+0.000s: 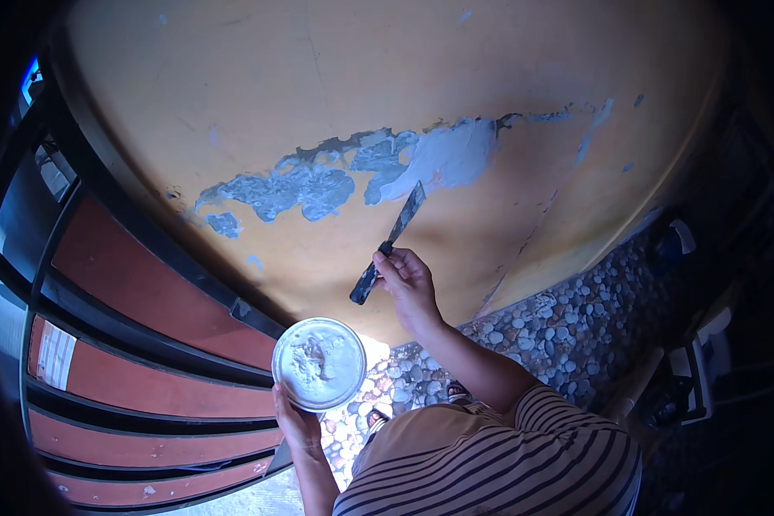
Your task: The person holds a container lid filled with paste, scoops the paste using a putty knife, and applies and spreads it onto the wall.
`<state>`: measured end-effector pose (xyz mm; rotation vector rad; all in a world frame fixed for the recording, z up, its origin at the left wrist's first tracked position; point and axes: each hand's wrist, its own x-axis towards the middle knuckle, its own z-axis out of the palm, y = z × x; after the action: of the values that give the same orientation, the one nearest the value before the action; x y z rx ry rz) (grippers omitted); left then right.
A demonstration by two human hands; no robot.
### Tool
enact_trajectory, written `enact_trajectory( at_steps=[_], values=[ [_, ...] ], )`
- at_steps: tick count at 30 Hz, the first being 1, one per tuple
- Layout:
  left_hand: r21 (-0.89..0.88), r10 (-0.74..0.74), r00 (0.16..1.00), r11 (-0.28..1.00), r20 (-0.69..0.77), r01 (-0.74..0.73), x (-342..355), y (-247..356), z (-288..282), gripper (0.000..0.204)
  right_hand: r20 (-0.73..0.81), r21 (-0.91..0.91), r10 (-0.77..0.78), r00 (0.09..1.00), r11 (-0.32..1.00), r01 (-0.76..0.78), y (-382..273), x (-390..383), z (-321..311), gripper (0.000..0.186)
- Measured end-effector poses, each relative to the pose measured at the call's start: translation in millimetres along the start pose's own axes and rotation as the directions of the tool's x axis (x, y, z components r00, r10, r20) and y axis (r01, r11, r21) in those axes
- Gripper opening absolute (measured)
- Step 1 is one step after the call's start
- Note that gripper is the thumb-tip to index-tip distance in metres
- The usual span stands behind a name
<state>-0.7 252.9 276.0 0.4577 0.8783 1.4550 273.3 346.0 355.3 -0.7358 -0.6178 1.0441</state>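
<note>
My right hand (410, 288) grips the dark handle of a putty knife (407, 215), with the thumb on top. Its blade tip reaches the lower edge of a smooth pale filler patch (454, 155) on the yellow wall (258, 95); whether it touches cannot be told. Left of that filler runs a strip of peeled paint (305, 187), grey and ragged-edged. Low on the left, my left hand (297, 420) holds a round tub of white putty (320, 365) by its rim and side. The putty's surface is scooped and lumpy.
A dark-framed gate with reddish panels (155, 344) stands close on the left, beside the tub. Pebble-patterned flooring (568, 318) lies below the wall. At the right, in shadow, is a white and dark object (697, 378) whose kind is unclear. Thin cracks cross the wall's right part.
</note>
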Motion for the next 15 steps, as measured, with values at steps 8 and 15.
enact_trajectory(
  at_steps=[8, 15],
  values=[
    [0.008, 0.013, 1.000, 1.000, -0.017, -0.013, 1, 9, -16, 0.049, 0.299, -0.083, 0.077, 0.951, 0.995, -0.055, 27, -25, 29, 0.021],
    [0.014, 0.007, 1.000, 1.000, -0.009, -0.007, 9, 16, -32, 0.050, 0.259, -0.581, -0.366, 0.894, 0.680, 0.447, 69, 1, -1, 0.027]
  ],
)
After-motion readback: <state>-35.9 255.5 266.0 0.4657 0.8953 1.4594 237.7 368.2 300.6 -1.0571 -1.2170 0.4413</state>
